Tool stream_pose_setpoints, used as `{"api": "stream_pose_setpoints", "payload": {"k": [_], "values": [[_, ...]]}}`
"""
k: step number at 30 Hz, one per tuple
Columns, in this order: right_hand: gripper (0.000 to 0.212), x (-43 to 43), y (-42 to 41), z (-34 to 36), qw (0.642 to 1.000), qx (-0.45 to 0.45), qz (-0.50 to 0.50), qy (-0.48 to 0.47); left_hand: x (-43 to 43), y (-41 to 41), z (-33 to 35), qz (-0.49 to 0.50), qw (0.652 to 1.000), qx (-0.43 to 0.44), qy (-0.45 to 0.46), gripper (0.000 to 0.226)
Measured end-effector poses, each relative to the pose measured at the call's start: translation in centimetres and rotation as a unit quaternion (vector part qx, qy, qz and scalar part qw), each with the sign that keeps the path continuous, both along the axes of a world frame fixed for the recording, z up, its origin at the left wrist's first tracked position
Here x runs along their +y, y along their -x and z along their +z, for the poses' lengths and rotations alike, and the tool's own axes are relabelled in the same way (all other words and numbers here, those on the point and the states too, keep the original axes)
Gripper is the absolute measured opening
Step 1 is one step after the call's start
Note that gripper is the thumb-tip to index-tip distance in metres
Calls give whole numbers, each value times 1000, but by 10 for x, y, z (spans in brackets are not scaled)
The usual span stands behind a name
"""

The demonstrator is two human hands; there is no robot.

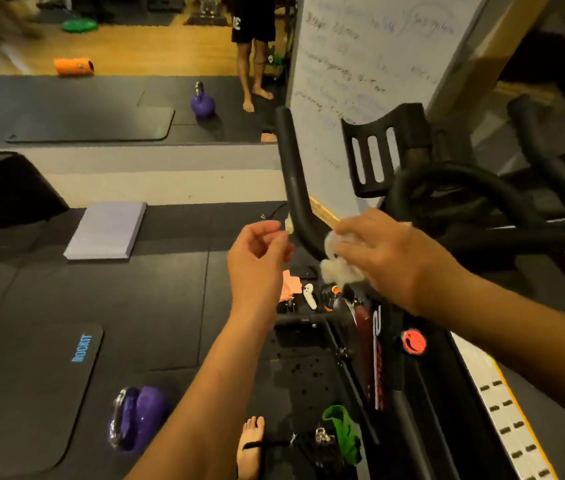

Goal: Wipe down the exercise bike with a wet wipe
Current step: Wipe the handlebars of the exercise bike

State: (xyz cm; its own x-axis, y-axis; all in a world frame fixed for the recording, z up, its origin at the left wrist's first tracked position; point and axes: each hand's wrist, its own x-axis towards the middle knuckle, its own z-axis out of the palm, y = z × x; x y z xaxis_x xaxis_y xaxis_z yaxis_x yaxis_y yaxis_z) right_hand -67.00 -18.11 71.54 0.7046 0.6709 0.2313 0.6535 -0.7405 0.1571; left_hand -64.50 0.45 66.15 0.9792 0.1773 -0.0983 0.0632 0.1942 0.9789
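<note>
Right hand (385, 258) grips wipe (334, 268); mat (31, 393) reads ROCKIT.

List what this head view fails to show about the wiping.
Head view only:
1. White crumpled wet wipe: mostly covered by the right hand; contact with the black foam handlebar unclear.
2. Left hand: blur hides whether its curled fingers pinch anything.
3. Whiteboard handwriting: too blurred to read.
</note>
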Motion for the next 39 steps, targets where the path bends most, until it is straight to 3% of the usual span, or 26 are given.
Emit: {"api": "stream_pose_setpoints", "payload": {"k": [4, 8, 10, 14, 17, 21, 24, 26, 28, 33, 34, 37, 39], "values": [[28, 1, 8, -24, 978, 46, -138, -151, -33, -6, 30, -60, 981, -136, -126, 15], [48, -82, 39, -24, 959, 18, -234, -161, -67, -5, 37, -163, 935, -215, -229, 13], [29, -140, 40, -19, 922, -40, -335, -191, -86, -7, 33, -213, 898, -247, -296, 12], [13, -198, 39, -15, 832, -49, -519, -190, -118, -12, 32, -295, 822, -309, -378, 15], [21, -144, 33, -30, 831, -74, -488, -258, -133, -21, 39, -307, 798, -343, -388, 19], [25, -70, 40, -39, 857, -98, -407, -299, -161, -29, 54, -394, 795, -294, -355, 29], [17, -81, 57, -44, 867, -118, -397, -278, -178, -23, 54, -445, 765, -300, -356, 33], [9, -99, 72, -48, 853, -123, -429, -268, -183, -20, 49, -451, 757, -311, -356, 33], [13, -105, 76, -49, 848, -110, -448, -262, -188, -22, 46, -446, 770, -295, -349, 33], [5, -109, 54, -47, 881, -105, -385, -254, -210, -34, 56, -427, 803, -282, -305, 25], [8, -128, 55, -45, 871, -115, -401, -258, -214, -35, 57, -420, 807, -282, -304, 25], [16, -207, 54, -26, 797, -142, -513, -286, -224, -32, 57, -400, 812, -289, -313, 27], [13, -250, 36, -16, 775, -111, -578, -231, -232, -28, 54, -406, 795, -282, -351, 35]]}}
